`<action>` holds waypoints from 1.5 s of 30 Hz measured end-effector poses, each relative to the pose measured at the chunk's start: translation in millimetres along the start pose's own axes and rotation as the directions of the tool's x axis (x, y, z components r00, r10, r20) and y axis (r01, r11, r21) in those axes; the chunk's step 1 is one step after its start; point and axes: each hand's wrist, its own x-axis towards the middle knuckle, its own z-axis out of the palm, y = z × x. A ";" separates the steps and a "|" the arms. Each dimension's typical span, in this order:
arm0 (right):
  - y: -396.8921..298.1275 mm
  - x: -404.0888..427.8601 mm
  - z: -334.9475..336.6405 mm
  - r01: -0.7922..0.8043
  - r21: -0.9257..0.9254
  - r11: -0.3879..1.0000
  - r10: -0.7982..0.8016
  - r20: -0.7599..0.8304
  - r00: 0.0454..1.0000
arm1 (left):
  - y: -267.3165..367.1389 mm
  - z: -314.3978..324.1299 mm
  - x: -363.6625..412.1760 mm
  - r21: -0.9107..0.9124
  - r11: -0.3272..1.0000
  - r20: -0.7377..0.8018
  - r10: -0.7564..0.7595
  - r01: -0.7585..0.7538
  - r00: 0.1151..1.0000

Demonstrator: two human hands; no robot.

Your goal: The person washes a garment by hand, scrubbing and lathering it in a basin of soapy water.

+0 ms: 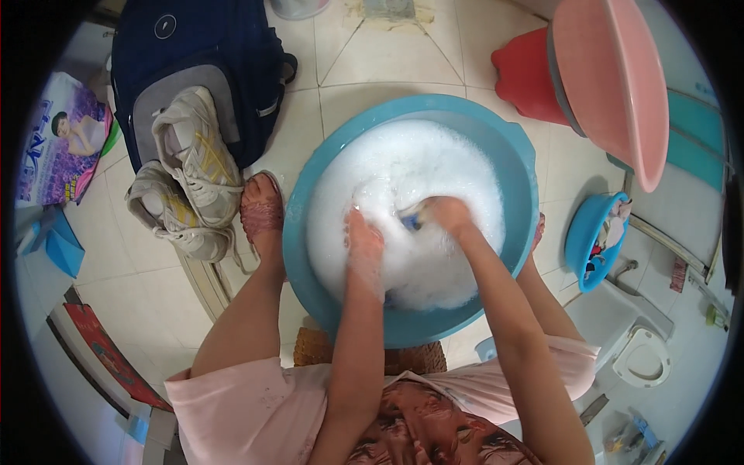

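A large teal plastic basin stands on the tiled floor between my legs, filled with thick white soap suds. My left hand is in the foam left of centre, its fingers partly covered by suds; whether it grips anything is hidden. My right hand reaches into the foam right of centre, its fingertips at a wet item with a blue patch, mostly hidden by suds. Whether the fingers close on that item cannot be told. Another dark blue bit shows at the foam's near edge.
A pair of white sneakers rests by a navy backpack at left, with a detergent bag beyond. At right are a pink basin against a red bucket, a small blue basin of clothes and a toilet.
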 end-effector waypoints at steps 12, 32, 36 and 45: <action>-102.8 -137.4 -6.3 0.415 0.119 0.902 -0.319 -0.463 0.827 | 51.4 71.4 -100.8 0.007 0.922 0.374 -0.362 0.387 0.854; -9.0 5.7 -13.6 -0.231 0.440 0.868 0.240 0.037 0.970 | -14.9 -40.8 16.5 -0.130 0.986 0.271 0.137 -0.105 0.953; -55.8 -29.8 0.1 0.089 0.854 0.513 0.345 -0.299 0.890 | -3.9 30.3 -32.5 0.070 0.991 0.028 -0.117 0.115 0.993; -93.0 -132.4 4.2 0.408 -0.086 0.909 -0.413 -0.322 0.852 | 39.5 48.5 -74.8 0.019 0.909 0.266 -0.407 0.417 0.874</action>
